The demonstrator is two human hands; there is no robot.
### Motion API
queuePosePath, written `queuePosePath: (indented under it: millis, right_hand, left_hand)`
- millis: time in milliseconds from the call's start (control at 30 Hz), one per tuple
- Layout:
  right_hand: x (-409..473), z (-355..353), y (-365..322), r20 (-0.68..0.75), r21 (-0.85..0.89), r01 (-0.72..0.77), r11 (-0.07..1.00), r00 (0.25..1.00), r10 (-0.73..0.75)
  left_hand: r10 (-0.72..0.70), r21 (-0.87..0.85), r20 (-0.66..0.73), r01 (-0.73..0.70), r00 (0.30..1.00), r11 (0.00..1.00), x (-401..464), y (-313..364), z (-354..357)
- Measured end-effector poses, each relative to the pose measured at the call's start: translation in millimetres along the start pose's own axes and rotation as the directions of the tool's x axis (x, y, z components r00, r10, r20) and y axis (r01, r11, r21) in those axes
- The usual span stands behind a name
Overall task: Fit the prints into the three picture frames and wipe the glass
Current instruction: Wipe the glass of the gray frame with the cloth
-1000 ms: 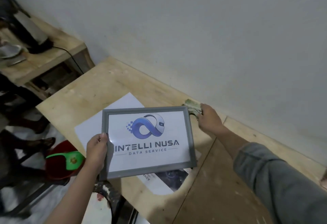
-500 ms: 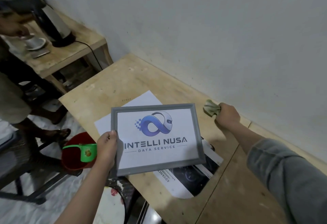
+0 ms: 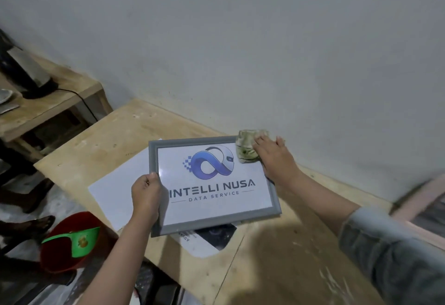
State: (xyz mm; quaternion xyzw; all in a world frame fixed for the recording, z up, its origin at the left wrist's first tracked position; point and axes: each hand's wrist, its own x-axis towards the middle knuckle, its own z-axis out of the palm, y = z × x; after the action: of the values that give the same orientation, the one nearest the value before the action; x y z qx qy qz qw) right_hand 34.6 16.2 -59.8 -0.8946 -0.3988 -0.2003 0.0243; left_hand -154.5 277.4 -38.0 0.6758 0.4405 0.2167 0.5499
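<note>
A grey picture frame [image 3: 274, 198] holds a white print with a blue logo and the words INTELLI NUSA. My left hand [image 3: 145, 195] grips the frame's left edge and keeps it above the wooden table [image 3: 115, 141]. My right hand [image 3: 274, 158] presses a crumpled greenish cloth [image 3: 246, 147] flat against the glass at the frame's top right corner. A white sheet [image 3: 120, 179] lies on the table under the frame's left side. A dark print [image 3: 212, 237] sticks out from below the frame's bottom edge.
A wall rises directly behind the table. A lower wooden bench [image 3: 48, 102] at the left carries a dark appliance [image 3: 24, 71] with a cable. On the floor at the lower left stands a red bucket [image 3: 60, 254] with a green scoop [image 3: 79, 239]. Another wooden panel edge [image 3: 419, 196] shows at the right.
My right hand has brought the cloth from the table by the wall onto the frame's top right corner. The left hand keeps its grip on the frame.
</note>
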Motion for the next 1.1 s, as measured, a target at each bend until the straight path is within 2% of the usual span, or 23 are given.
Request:
queuePosePath:
  millis: [200, 333, 400, 500, 600, 700, 767, 800, 867, 933, 967, 1033, 1100]
  right_hand:
    - [-112.6, -50.1, 34.7, -0.006, -0.112, 0.014, 0.994, 1.0, -0.015]
    - [-190.2, -67.3, 45.2, 0.074, -0.066, 0.04, 0.997, 0.997, -0.035]
    - [-221.7, -77.0, 50.6, 0.144, -0.011, 0.007, 1.0, 0.99, -0.005]
    - [-251.4, -94.1, 57.6, 0.292, 0.205, -0.156, 0.966, 0.952, 0.092]
    - [-262.5, -121.2, 69.8, 0.479, 0.423, -0.375, 0.825, 0.865, 0.148]
    - [-264.0, -159.0, 86.1, 0.579, 0.472, -0.492, 0.732, 0.799, 0.165]
    - [-261.1, -183.7, 100.5, 0.528, 0.501, -0.525, 0.688, 0.815, 0.238]
    - [-257.6, -194.5, 106.3, 0.451, 0.518, -0.517, 0.681, 0.842, 0.295]
    - [-249.3, -211.7, 117.3, 0.238, 0.496, -0.454, 0.74, 0.891, 0.387]
    - [-238.7, -216.0, 128.1, 0.048, 0.425, -0.376, 0.823, 0.918, 0.395]
    - [-234.0, -213.4, 133.6, 0.001, 0.394, -0.35, 0.85, 0.925, 0.38]
    - [-229.9, -202.5, 142.2, -0.001, 0.295, -0.285, 0.912, 0.954, 0.299]
    - [-231.6, -186.7, 148.1, 0.047, 0.131, -0.187, 0.974, 0.982, 0.182]
  left_hand:
    - [0.063, 0.006, 0.043, -0.064, 0.997, 0.998, -60.8, 19.7, 35.8]
    - [0.126, -0.01, 0.09, -0.126, 0.988, 0.992, -102.7, 34.6, 59.6]
    - [0.152, -0.02, 0.106, -0.151, 0.983, 0.988, -123.5, 40.1, 70.4]
    - [0.206, 0.001, 0.11, -0.207, 0.972, 0.978, -143.4, 44.4, 82.3]
    - [0.253, 0.032, 0.118, -0.258, 0.96, 0.966, -159.4, 45.5, 94.9]
    - [0.299, 0.022, 0.118, -0.303, 0.947, 0.953, -176.8, 47.5, 104.9]
    - [0.325, 0.014, 0.125, -0.329, 0.937, 0.944, -184.6, 51.8, 110.2]
    - [0.335, 0.005, 0.138, -0.339, 0.932, 0.941, -187.8, 54.2, 112.0]
    - [0.359, -0.004, 0.181, -0.364, 0.916, 0.931, -195.5, 58.9, 115.8]
    - [0.393, -0.014, 0.219, -0.4, 0.893, 0.917, -205.1, 64.5, 119.6]
    - [0.404, -0.021, 0.235, -0.411, 0.884, 0.912, -210.2, 67.2, 121.6]
    - [0.392, -0.049, 0.253, -0.393, 0.884, 0.918, -220.6, 72.3, 125.7]
    - [0.322, -0.109, 0.262, -0.303, 0.91, 0.947, -226.1, 75.2, 128.3]
